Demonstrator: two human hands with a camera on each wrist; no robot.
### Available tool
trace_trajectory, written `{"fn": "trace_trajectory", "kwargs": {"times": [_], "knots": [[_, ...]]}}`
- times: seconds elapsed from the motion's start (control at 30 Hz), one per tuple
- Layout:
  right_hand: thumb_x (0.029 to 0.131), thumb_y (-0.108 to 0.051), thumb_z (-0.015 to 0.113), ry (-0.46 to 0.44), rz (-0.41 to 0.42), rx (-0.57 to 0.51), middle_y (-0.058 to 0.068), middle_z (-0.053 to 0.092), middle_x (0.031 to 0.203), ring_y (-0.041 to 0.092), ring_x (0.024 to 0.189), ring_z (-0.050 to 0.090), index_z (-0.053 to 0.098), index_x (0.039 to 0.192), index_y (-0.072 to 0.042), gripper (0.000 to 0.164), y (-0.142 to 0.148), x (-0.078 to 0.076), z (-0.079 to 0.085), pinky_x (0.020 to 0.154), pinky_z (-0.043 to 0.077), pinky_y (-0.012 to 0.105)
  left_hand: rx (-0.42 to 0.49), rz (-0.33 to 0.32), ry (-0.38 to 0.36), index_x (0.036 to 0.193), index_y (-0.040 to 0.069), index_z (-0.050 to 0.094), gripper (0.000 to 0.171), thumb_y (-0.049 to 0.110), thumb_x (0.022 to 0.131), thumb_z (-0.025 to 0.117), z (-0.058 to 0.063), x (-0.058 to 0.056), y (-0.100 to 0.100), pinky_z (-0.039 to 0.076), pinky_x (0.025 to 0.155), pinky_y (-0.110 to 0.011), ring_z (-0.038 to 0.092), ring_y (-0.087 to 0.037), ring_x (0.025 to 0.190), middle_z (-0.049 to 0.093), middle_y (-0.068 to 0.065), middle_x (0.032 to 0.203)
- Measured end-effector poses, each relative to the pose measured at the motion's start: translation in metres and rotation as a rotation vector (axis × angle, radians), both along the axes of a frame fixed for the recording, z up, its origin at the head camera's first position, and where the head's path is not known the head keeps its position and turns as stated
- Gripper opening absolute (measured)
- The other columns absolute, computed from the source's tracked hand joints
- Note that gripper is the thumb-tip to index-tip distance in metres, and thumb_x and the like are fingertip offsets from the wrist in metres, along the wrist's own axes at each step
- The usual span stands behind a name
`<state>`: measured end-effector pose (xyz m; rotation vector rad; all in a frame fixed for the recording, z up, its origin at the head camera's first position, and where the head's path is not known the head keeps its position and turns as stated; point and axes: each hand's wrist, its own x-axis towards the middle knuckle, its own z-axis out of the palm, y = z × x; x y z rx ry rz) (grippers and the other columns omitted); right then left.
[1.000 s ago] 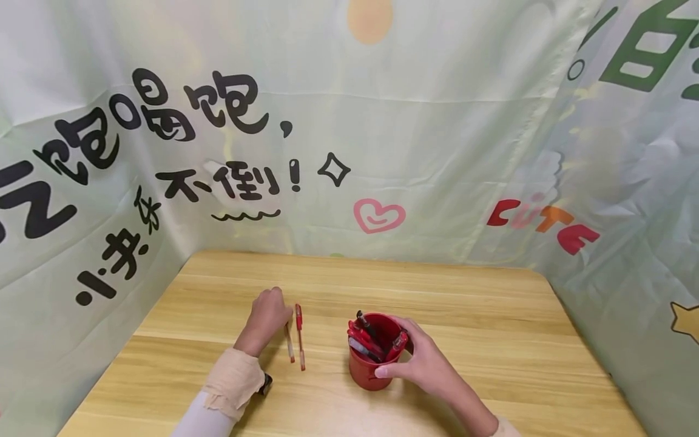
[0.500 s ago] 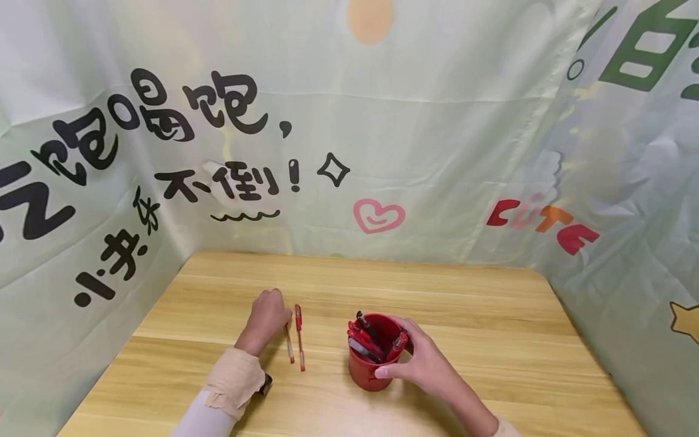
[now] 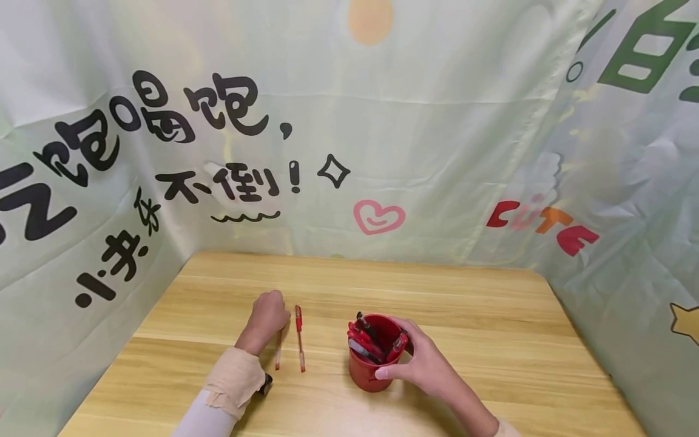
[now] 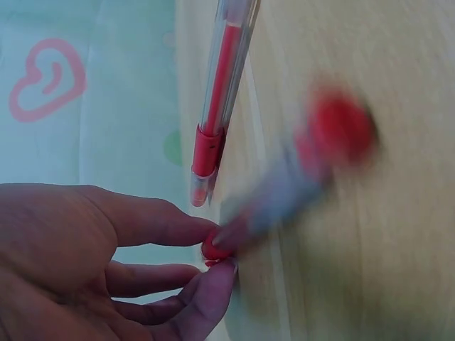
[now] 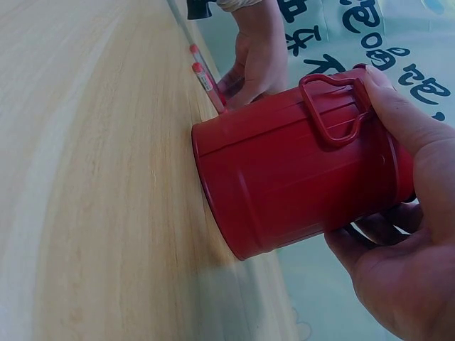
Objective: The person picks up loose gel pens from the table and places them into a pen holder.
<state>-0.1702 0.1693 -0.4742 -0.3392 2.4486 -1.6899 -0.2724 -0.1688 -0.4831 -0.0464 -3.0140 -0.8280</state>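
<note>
My left hand [image 3: 267, 318] pinches one end of a red gel pen [image 3: 278, 352] between thumb and forefinger, over the left part of the table. In the left wrist view this pen [image 4: 274, 202] is blurred, its far end towards the camera. Just to its right lies a second red gel pen [image 3: 299, 337], clear-barrelled with a red cap. My right hand [image 3: 428, 364] holds the small red metal bucket [image 3: 370, 376] by its rim, thumb in front and fingers behind. Several pens [image 3: 367, 340], red, black and grey, lean inside it. The bucket's wire handle [image 5: 330, 110] hangs down its side.
The wooden table [image 3: 491, 315] backs onto a pale printed cloth [image 3: 437, 152], which also rises on the left and right sides. A small black device [image 3: 266, 385] sits at the left wrist, beside a beige wrap [image 3: 235, 376].
The pen in my left hand has swung, its near end shifting left, away from the second pen. My right hand and the bucket have stayed in place.
</note>
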Motion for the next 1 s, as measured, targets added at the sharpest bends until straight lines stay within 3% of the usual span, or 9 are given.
{"fn": "trace_trajectory", "kwargs": {"times": [0.27,0.6,1.0], "knots": [[0.066,-0.028,0.099,-0.003,0.004,-0.007,-0.002,0.058,0.145,0.022,0.138,0.056,0.051,0.148,-0.024,0.094,-0.0004,0.0006,0.0007,0.11,0.045,0.017,0.0,0.009,-0.007,0.056,0.019,0.027,0.048,-0.01,0.08,0.057,0.0022,0.0027,-0.0006,0.02,0.049,-0.025,0.018,-0.012,0.055,0.016,0.006,0.059],[0.067,-0.03,0.099,0.008,0.005,0.003,-0.003,0.059,0.144,0.022,0.138,0.056,0.051,0.147,-0.025,0.094,0.0003,-0.0001,-0.0015,0.109,0.045,0.017,-0.008,-0.002,0.036,0.05,0.02,0.026,0.048,-0.007,0.075,0.057,-0.001,0.0016,-0.0019,0.019,0.05,-0.024,0.015,-0.009,0.053,0.014,0.009,0.054],[0.067,-0.031,0.099,0.004,-0.003,0.011,-0.002,0.059,0.145,0.022,0.137,0.056,0.051,0.148,-0.025,0.094,0.0005,0.0,-0.0017,0.109,0.046,0.018,0.02,0.027,-0.006,0.048,0.02,0.031,0.048,-0.003,0.076,0.062,-0.0047,-0.0023,-0.0033,0.019,0.046,-0.022,0.019,-0.007,0.048,0.02,0.01,0.05]]}}
